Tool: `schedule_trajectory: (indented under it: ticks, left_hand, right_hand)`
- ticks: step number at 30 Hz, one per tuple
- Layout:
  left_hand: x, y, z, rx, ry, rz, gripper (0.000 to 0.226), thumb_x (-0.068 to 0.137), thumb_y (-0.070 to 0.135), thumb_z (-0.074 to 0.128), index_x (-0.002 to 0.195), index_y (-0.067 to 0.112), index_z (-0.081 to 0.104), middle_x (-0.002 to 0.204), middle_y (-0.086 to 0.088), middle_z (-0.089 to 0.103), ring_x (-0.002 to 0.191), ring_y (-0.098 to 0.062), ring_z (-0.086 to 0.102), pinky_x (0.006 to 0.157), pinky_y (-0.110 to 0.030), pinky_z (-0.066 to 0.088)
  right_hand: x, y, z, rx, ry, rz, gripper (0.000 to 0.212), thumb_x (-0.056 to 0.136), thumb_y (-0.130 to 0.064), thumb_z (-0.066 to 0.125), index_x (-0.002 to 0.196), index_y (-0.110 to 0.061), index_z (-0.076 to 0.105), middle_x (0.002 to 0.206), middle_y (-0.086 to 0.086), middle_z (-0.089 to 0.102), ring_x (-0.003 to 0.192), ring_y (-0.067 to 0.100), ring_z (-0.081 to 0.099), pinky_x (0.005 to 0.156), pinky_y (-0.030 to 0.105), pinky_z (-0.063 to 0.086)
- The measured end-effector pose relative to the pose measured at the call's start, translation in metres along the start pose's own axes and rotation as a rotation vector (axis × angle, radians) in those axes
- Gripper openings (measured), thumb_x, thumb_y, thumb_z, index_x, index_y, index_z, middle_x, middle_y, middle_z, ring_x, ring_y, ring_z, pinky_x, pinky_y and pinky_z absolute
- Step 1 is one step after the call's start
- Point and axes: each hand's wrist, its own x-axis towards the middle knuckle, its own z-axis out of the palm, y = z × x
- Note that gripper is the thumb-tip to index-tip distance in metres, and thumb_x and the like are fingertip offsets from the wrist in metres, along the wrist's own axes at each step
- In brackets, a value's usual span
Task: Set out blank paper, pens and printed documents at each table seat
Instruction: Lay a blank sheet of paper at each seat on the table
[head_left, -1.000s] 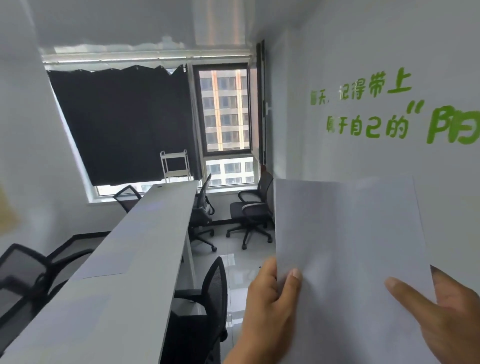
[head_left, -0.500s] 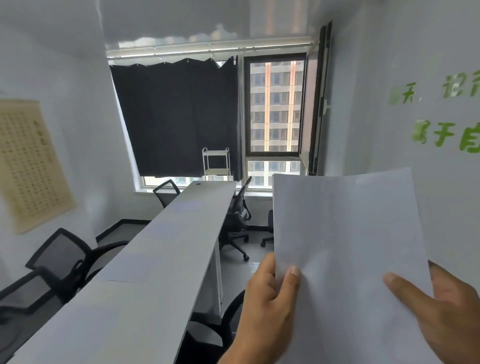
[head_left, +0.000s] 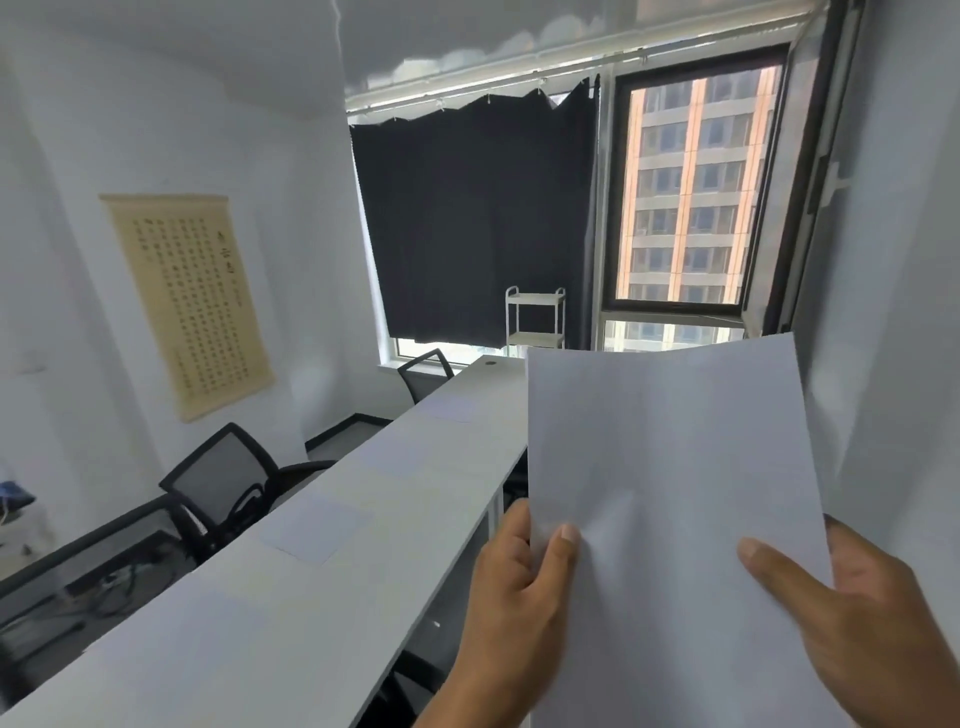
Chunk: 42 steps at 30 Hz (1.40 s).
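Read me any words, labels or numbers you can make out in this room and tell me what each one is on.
Wall scroll: columns of small dark characters, too small and blurred to read.
Held paper: no legible print on the side facing the camera.
Sheets on the table: no text discernible.
Nothing else shows writing.

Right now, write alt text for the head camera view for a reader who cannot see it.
Two bare hands, left hand and right hand, hold up a stack of blank white paper sheets beside a long white table. Several white sheets lie along the tabletop, black mesh office chairs stand on its far side, and a black curtain covers most of the window.
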Motion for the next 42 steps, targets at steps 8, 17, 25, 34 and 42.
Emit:
schedule_trajectory:
  ticks: [8,17,25,34,42]
  left_hand:
    - [0.075,-0.02,0.065,0.019,0.128,-0.027,0.023,0.112,0.012,0.058,0.124,0.024,0.074,0.109,0.012,0.083,0.101,-0.009,0.079,0.08,-0.021,0.06]
    - [0.181,-0.081,0.064,0.093,0.271,-0.013,0.02,0.11,0.016,0.061,0.117,0.027,0.075,0.106,0.012,0.083,0.099,-0.012,0.078,0.083,-0.028,0.063]
    - [0.291,-0.143,0.033,0.002,0.39,-0.04,0.021,0.11,0.018,0.061,0.121,0.029,0.074,0.11,0.014,0.082,0.103,-0.009,0.077,0.085,-0.024,0.06]
    - [0.351,-0.192,-0.026,-0.014,0.56,-0.162,0.021,0.112,0.019,0.06,0.121,0.031,0.073,0.113,0.012,0.082,0.106,-0.012,0.078,0.094,-0.039,0.063]
    - [0.38,-0.227,-0.056,0.021,0.747,-0.238,0.019,0.11,0.016,0.06,0.118,0.026,0.074,0.109,0.009,0.084,0.103,-0.015,0.08,0.091,-0.038,0.063]
  right_hand:
    - [0.124,0.024,-0.008,0.025,-0.151,-0.025,0.021,0.094,-0.007,0.079,0.093,-0.028,0.077,0.086,-0.022,0.081,0.082,0.0,0.077,0.07,0.037,0.059]
    - [0.238,0.044,0.065,0.0,-0.321,0.009,0.017,0.097,-0.011,0.076,0.094,-0.027,0.077,0.082,-0.02,0.081,0.073,-0.001,0.075,0.077,0.036,0.054]
    - [0.338,0.043,0.169,-0.104,-0.423,0.023,0.02,0.097,-0.024,0.076,0.105,-0.042,0.079,0.094,-0.003,0.084,0.083,0.028,0.082,0.088,0.061,0.063]
    - [0.397,0.055,0.287,-0.17,-0.62,0.013,0.03,0.096,-0.023,0.078,0.103,-0.052,0.078,0.092,-0.009,0.084,0.078,0.018,0.082,0.087,0.052,0.062]
    - [0.441,0.086,0.372,-0.146,-0.877,0.014,0.017,0.101,-0.016,0.072,0.101,-0.03,0.082,0.095,-0.012,0.084,0.083,0.009,0.08,0.085,0.044,0.059]
